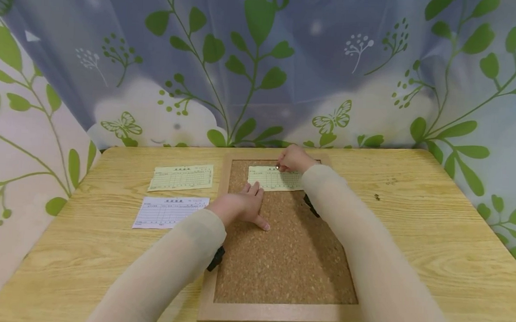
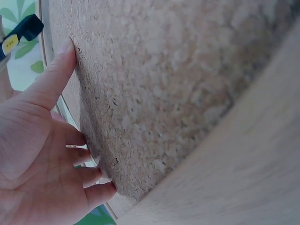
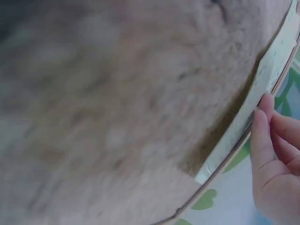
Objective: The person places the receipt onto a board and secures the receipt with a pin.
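A pale yellow printed slip (image 1: 263, 180) lies across the upper part of a wood-framed cork board (image 1: 288, 260). Spread fingers of my left hand (image 1: 243, 206) rest at its lower left edge, while the thumb touches bare cork. At the slip's top edge, my right hand (image 1: 296, 159) pinches a small shiny pin (image 1: 277, 167) between thumb and forefinger. From the right wrist view, the slip (image 3: 248, 110) casts a shadow on the cork, and the right fingertips are right at its surface; the pin is hidden there.
Left of the board, a second yellow slip (image 1: 181, 177) and a white slip (image 1: 169, 212) lie on the wooden table (image 1: 417, 208). A leaf-patterned curtain (image 1: 262, 73) hangs behind the table. Each wrist wears a black device.
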### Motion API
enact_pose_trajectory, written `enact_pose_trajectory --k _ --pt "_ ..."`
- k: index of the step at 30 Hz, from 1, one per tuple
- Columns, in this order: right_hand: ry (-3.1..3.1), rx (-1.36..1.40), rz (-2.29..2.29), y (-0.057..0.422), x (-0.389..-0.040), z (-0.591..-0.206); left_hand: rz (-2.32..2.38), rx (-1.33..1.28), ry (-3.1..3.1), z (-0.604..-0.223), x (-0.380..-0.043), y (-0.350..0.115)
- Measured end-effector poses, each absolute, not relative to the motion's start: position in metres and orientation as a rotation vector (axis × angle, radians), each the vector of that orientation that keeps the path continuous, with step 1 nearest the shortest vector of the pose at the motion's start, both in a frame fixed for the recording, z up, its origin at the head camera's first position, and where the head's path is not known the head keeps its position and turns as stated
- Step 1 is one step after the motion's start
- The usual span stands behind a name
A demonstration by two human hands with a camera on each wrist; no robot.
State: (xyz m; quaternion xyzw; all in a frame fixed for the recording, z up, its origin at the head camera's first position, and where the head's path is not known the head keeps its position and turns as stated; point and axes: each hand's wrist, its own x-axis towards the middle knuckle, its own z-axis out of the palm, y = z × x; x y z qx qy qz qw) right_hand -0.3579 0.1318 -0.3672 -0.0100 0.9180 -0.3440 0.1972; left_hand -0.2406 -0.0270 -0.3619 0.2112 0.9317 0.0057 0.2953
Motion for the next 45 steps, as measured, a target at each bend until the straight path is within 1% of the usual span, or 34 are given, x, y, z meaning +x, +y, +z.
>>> enact_pose_trajectory --k 3,7,11,17,24,36,45 --pt "2.582 -0.155 -0.9 0.136 -0.349 -0.362 0.004 0.565 2.48 -0.362 -0.241 -0.026" --pt "2.655 -0.403 -0.594 0.142 -0.334 -0.357 0.004 0.583 2.481 -0.362 -0.242 -0.024" --pt "2.666 -0.497 -0.365 0.144 -0.32 -0.359 0.021 0.568 2.472 -0.363 -0.243 -0.023" --pt "2.629 -0.474 -0.227 0.145 -0.308 -0.371 0.005 0.568 2.466 -0.365 -0.244 -0.022" --pt "2.566 -0.444 -0.23 0.146 -0.303 -0.375 -0.03 0.615 2.457 -0.367 -0.243 -0.024" --pt "2.586 -0.406 -0.178 0.142 -0.308 -0.379 -0.067 0.648 2.468 -0.364 -0.243 -0.026" --pt "2.572 -0.385 -0.156 0.135 -0.309 -0.373 -0.054 0.616 2.467 -0.362 -0.243 -0.028"
